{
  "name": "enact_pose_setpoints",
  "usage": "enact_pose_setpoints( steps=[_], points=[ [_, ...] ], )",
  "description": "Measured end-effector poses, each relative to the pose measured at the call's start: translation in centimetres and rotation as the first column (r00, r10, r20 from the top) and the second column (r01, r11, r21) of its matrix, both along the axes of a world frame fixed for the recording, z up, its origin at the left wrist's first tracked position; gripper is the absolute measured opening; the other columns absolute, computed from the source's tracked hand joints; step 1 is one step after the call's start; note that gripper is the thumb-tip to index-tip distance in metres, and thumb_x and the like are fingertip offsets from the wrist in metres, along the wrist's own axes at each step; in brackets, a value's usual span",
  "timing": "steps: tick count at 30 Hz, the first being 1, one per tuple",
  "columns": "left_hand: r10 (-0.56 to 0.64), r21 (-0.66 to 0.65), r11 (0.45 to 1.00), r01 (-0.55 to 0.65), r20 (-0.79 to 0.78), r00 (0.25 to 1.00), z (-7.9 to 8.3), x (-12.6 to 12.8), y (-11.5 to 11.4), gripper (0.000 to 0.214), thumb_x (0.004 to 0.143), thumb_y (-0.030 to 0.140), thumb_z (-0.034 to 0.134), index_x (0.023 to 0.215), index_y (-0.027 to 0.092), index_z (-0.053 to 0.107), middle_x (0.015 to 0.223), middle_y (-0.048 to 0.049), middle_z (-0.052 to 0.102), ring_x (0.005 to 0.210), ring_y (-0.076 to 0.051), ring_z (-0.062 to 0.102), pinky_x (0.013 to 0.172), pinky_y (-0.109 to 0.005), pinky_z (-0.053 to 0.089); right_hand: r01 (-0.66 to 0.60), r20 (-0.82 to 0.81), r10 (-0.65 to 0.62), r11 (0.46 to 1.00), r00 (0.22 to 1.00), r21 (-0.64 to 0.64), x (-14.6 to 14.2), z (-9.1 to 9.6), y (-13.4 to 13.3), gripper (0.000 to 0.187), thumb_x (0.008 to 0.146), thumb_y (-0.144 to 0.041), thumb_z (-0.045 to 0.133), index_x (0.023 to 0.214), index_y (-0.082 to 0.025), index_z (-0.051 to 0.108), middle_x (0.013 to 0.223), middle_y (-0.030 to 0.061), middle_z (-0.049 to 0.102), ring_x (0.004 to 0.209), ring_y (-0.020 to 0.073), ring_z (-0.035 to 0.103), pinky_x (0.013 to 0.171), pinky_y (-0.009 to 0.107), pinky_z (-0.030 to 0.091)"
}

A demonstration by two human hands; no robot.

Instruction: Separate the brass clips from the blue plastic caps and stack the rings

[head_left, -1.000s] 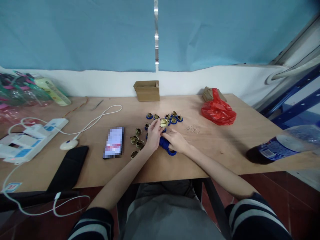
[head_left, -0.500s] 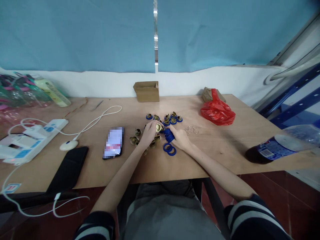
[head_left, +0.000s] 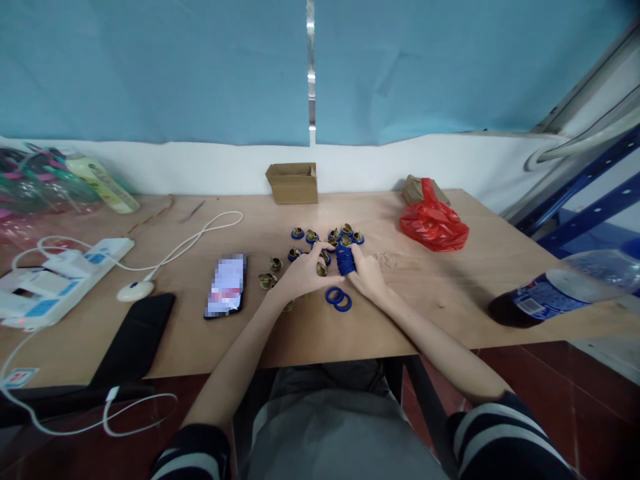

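My left hand (head_left: 303, 272) curls its fingers around a brass-coloured, cup-shaped metal piece (head_left: 321, 269), with the thumb reaching toward the right hand. A stack of blue rings (head_left: 345, 260) is gripped in my right hand (head_left: 367, 272), close beside the left. Two loose blue rings (head_left: 339, 299) lie overlapping on the table just below the hands. Beyond the fingers stand several brass pieces with blue rings around them (head_left: 357, 237). Left of my left hand are several brass pieces without visible blue rings (head_left: 275, 265); some are partly hidden by the hand and forearm.
Thin wire-like loops (head_left: 385, 259) lie right of the hands. A phone (head_left: 226, 285), a black phone-like slab (head_left: 134, 339) and a power strip (head_left: 70, 283) are leftward. An open cardboard box (head_left: 295, 190), red plastic bag (head_left: 434, 225) and drink bottle (head_left: 545, 297) stand around the table.
My left hand has turned and opened wider around the brass piece, which now sits lower and tilted. My right hand and the blue ring stack have shifted slightly right and upward.
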State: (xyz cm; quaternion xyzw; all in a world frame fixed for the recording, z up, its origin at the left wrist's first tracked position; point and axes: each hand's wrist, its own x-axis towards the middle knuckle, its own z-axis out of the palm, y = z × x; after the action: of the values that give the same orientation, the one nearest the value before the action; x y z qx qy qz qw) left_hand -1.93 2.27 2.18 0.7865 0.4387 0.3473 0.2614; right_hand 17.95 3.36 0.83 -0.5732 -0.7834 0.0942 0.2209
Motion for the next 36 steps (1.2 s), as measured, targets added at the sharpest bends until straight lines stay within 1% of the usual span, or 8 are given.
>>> enact_pose_setpoints(
  steps=[3, 9, 15, 17, 22, 26, 30, 36],
  points=[
    [-0.022, -0.002, 1.000, 0.022, -0.030, 0.999, 0.2, 0.0, -0.1, 0.065, 0.080, 0.042, 0.077, 0.137, 0.024, 0.051, 0.068, 0.0048, 0.065, 0.069, -0.021, 0.067, 0.071, -0.030, 0.047, -0.036, -0.027, 0.036, 0.999, 0.999, 0.005, 0.0, 0.0, -0.1, 0.036, 0.090, -0.023, 0.049, 0.124, -0.015, 0.055, 0.094, 0.0140, 0.077, 0.080, 0.0306, 0.072, 0.070, 0.032, 0.047],
    [-0.038, -0.011, 0.999, 0.037, -0.121, 0.992, 0.7, -0.3, -0.2, 0.042, 0.082, 0.043, 0.074, 0.116, 0.022, 0.063, 0.071, 0.0042, 0.069, 0.069, -0.018, 0.068, 0.069, -0.027, 0.046, -0.243, -0.136, 0.242, 0.970, 0.961, 0.009, 0.7, 0.0, 0.4, 0.043, 0.081, -0.013, 0.051, 0.123, -0.019, 0.053, 0.100, 0.0103, 0.076, 0.086, 0.0287, 0.072, 0.077, 0.034, 0.051],
    [-0.016, 0.008, 1.000, 0.018, -0.148, 0.989, 0.9, -0.4, -0.3, 0.040, 0.080, 0.039, 0.075, 0.114, 0.021, 0.064, 0.074, 0.0028, 0.072, 0.070, -0.017, 0.068, 0.069, -0.026, 0.047, -0.476, -0.341, 0.450, 0.879, 0.825, 0.009, 1.8, 0.2, 1.0, 0.036, 0.085, -0.018, 0.056, 0.121, -0.021, 0.050, 0.106, 0.0075, 0.070, 0.093, 0.0235, 0.068, 0.085, 0.038, 0.052],
    [-0.017, 0.022, 1.000, 0.020, -0.159, 0.987, 0.9, -0.5, -0.3, 0.041, 0.079, 0.039, 0.076, 0.113, 0.021, 0.064, 0.076, 0.0024, 0.073, 0.070, -0.017, 0.069, 0.068, -0.025, 0.047, -0.526, -0.420, 0.465, 0.850, 0.779, -0.034, 2.1, 0.3, 1.0, 0.035, 0.085, -0.019, 0.058, 0.120, -0.022, 0.050, 0.106, 0.0066, 0.068, 0.093, 0.0220, 0.067, 0.085, 0.038, 0.054],
    [-0.019, 0.049, 0.998, 0.027, -0.153, 0.988, 1.1, -0.9, -0.4, 0.044, 0.077, 0.034, 0.077, 0.117, 0.021, 0.065, 0.077, 0.0021, 0.074, 0.067, -0.016, 0.068, 0.065, -0.024, 0.046, -0.669, -0.654, 0.411, 0.716, 0.635, -0.200, 3.2, 0.9, 1.2, 0.043, 0.086, -0.029, 0.065, 0.125, -0.024, 0.048, 0.101, 0.0024, 0.065, 0.085, 0.0176, 0.066, 0.074, 0.033, 0.057],
    [-0.014, 0.067, 0.997, 0.029, -0.217, 0.976, 1.2, -1.1, -1.2, 0.046, 0.080, 0.037, 0.076, 0.122, 0.022, 0.064, 0.086, -0.0002, 0.077, 0.073, -0.018, 0.072, 0.067, -0.024, 0.048, -0.635, -0.551, 0.441, 0.739, 0.708, -0.224, 3.8, 1.8, 1.1, 0.046, 0.081, -0.041, 0.079, 0.118, -0.024, 0.058, 0.089, -0.0007, 0.065, 0.077, 0.0161, 0.063, 0.071, 0.030, 0.054],
    [0.019, 0.099, 0.995, 0.020, -0.378, 0.926, 0.4, -1.3, -2.7, 0.043, 0.083, 0.034, 0.073, 0.124, 0.023, 0.061, 0.086, -0.0016, 0.077, 0.077, -0.021, 0.074, 0.068, -0.026, 0.049, -0.632, -0.362, 0.542, 0.748, 0.759, -0.205, 3.3, 2.2, 0.3, 0.037, 0.081, -0.036, 0.081, 0.108, -0.022, 0.060, 0.082, -0.0024, 0.065, 0.072, 0.0151, 0.063, 0.069, 0.027, 0.051],
    [0.049, 0.158, 0.986, 0.048, -0.558, 0.829, -0.9, -1.6, -3.9, 0.030, 0.087, 0.031, 0.070, 0.115, 0.022, 0.063, 0.090, -0.0042, 0.078, 0.081, -0.024, 0.075, 0.066, -0.027, 0.050, -0.655, -0.209, 0.621, 0.724, 0.755, -0.214, 2.3, 1.6, -0.4, 0.036, 0.078, -0.029, 0.084, 0.102, -0.022, 0.057, 0.089, -0.0009, 0.067, 0.078, 0.0157, 0.062, 0.070, 0.026, 0.046]
  ],
)
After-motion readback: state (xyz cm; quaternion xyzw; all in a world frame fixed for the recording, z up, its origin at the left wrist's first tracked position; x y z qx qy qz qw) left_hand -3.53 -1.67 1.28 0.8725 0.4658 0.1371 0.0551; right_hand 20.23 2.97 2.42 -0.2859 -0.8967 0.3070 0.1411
